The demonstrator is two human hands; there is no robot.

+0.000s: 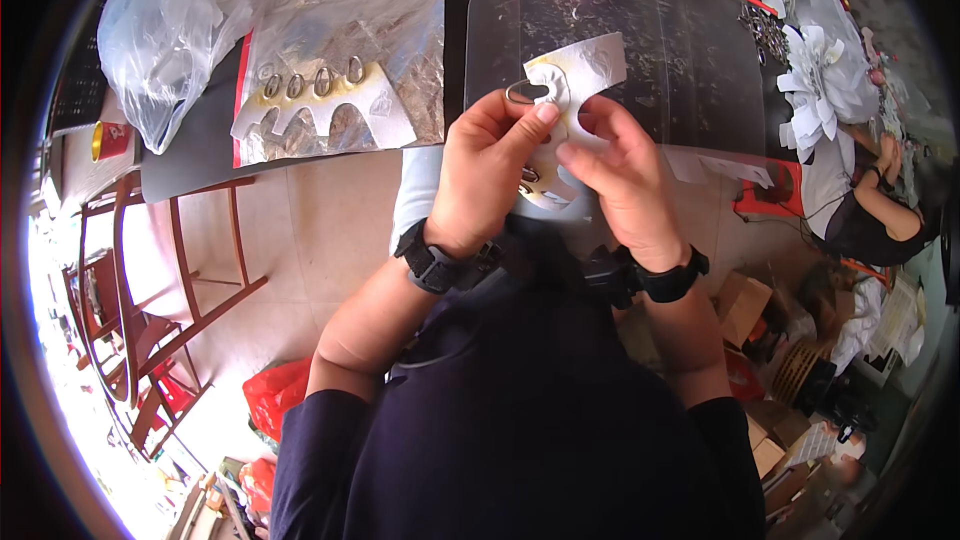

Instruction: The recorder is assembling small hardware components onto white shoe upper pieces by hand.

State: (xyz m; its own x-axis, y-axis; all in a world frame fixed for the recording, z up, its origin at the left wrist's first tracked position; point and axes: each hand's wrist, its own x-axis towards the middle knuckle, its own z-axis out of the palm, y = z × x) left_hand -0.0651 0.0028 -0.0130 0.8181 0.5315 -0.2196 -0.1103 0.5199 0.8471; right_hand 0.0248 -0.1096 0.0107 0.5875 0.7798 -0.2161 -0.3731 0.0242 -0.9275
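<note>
In the head view, both forearms come up from the lower edge and bend inward, so the left hand (478,175) and the right hand (636,185) meet in front of the chest, near the edge of the dark tabletop (690,90). Each wrist wears a black band (430,262).

The white piece (592,62) is between the hands, tilted, with its broad end sticking out above the fingers. The left thumb presses on its face and the left fingers curl in close, pinching it. The right hand holds it from the other side, thumb in front and fingers bent near the upper part. A metal ring (519,92) juts out just beside the left index finger; whether they touch is hard to tell.

The white piece looks flat and stiff, with curved cut-outs and a yellowish stain. More rings show on its lower part, partly hidden by the hands. To the left, a similar scalloped white sheet (375,115) with four oval metal loops (322,82) lies on wrinkled, brownish-grey plastic film (360,15).
</note>
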